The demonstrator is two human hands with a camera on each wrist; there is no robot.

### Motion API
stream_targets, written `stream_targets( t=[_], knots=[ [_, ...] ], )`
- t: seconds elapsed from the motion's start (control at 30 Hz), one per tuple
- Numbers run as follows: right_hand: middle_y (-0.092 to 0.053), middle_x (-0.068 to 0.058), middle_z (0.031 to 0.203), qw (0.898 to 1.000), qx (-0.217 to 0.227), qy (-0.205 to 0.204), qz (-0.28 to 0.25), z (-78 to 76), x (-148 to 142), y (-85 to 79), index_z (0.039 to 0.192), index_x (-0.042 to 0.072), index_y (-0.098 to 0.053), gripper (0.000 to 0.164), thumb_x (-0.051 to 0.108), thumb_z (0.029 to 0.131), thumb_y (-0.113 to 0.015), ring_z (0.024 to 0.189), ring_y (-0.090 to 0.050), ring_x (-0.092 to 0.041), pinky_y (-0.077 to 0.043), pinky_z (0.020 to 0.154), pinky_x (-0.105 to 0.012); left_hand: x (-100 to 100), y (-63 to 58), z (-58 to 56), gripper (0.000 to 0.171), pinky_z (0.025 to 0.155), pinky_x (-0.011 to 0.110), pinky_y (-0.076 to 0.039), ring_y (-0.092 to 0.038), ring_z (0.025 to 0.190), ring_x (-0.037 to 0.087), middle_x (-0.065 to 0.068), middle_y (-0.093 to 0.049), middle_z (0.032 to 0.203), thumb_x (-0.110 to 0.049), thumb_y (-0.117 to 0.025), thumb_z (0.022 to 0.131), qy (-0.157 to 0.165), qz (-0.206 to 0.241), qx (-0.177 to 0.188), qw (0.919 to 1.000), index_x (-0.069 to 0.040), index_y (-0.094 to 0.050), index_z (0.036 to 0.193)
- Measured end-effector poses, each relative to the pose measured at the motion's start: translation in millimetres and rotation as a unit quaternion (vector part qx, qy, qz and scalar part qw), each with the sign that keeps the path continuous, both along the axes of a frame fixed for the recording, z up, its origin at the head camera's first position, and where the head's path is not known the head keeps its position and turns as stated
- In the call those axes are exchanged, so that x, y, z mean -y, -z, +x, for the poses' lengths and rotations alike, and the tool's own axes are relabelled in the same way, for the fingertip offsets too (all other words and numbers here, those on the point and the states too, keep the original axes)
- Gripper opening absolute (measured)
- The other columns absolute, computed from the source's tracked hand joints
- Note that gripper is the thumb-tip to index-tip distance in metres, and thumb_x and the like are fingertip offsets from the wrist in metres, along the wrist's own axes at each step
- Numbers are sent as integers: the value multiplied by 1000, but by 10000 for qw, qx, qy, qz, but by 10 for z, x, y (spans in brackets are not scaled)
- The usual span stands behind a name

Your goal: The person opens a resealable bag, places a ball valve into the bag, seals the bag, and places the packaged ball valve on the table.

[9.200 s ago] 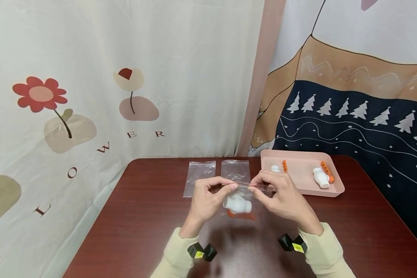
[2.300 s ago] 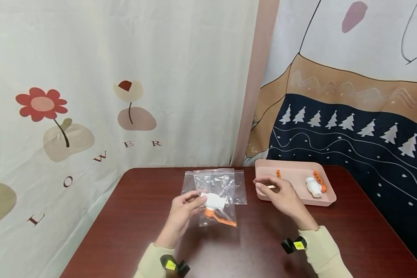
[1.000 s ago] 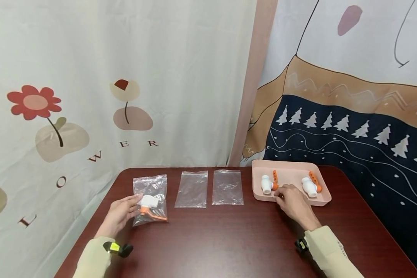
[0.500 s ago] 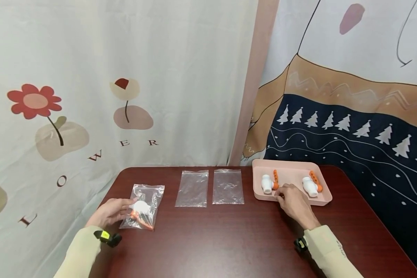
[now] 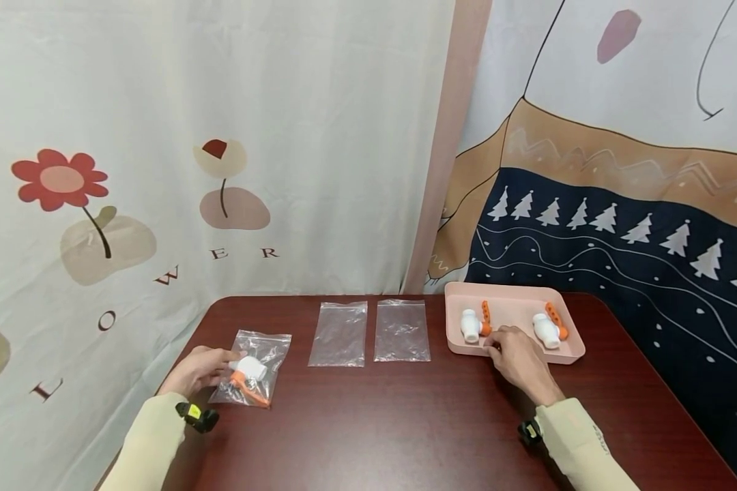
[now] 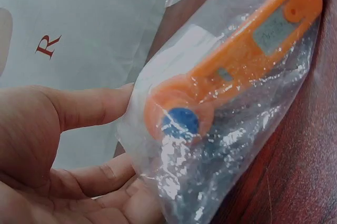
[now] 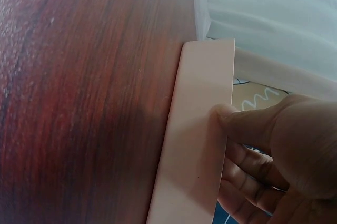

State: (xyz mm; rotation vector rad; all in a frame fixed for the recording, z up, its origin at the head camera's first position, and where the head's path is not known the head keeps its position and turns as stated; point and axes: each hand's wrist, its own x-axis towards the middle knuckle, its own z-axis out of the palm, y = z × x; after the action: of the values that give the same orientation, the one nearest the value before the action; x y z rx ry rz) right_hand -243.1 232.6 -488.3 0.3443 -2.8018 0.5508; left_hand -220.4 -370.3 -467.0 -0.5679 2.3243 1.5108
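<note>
At the table's left, my left hand (image 5: 198, 368) holds a clear zip bag (image 5: 269, 346) by its near left side. Inside the bag is a white plastic ball valve (image 5: 253, 369) with an orange lever handle (image 6: 237, 60) and a blue cap. In the left wrist view my thumb and fingers lie on either side of the bagged valve. My right hand (image 5: 518, 361) pinches the front rim of a pink tray (image 7: 202, 129), thumb outside and fingers inside. Two more white valves with orange handles lie in the tray, a left valve (image 5: 470, 326) and a right valve (image 5: 547, 331).
Two flat clear zip bags, a left one (image 5: 339, 334) and a right one (image 5: 402, 331), lie side by side at the table's back middle. The dark red table (image 5: 368, 423) ends at a pale curtain (image 5: 344, 170) behind.
Both hands were at the bag's top over the middle. Since then my left hand has carried the bagged valve left and lowered it. My right hand has moved to the tray's rim.
</note>
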Motion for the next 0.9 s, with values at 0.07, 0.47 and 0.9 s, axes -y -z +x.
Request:
stream_targets(
  t=[0.07, 0.47, 0.9],
  knots=[
    [-66, -1, 78, 10000, 15, 13, 6, 0, 3, -2, 82, 10, -76, 6, 8, 87, -78, 76, -59, -18, -54, 69, -43, -3, 8, 1, 32, 67, 29, -58, -65, 72, 11, -2, -69, 79, -22, -70, 92, 10, -114, -14, 9999, 3, -72, 112],
    [-68, -2, 81, 9999, 142, 46, 10, 11, 9, -2, 83, 9, -76, 5, 9, 88, -77, 78, -60, -19, -55, 72, -45, -44, 1, 21, 59, 74, 37, -63, -69, 81, 19, 12, -66, 97, -30, -66, 98, 227, -617, -143, 9977, 17, -52, 131],
    [-68, -3, 84, 9995, 301, 93, -5, 11, 15, -30, 87, 7, -77, 4, 10, 90, -76, 79, -58, -20, -56, 74, -44, -69, -72, 43, 81, 88, 49, -60, -66, 104, 30, 26, -60, 125, -47, -64, 99, 377, -1164, -337, 9919, 15, -39, 144]
  ],
)
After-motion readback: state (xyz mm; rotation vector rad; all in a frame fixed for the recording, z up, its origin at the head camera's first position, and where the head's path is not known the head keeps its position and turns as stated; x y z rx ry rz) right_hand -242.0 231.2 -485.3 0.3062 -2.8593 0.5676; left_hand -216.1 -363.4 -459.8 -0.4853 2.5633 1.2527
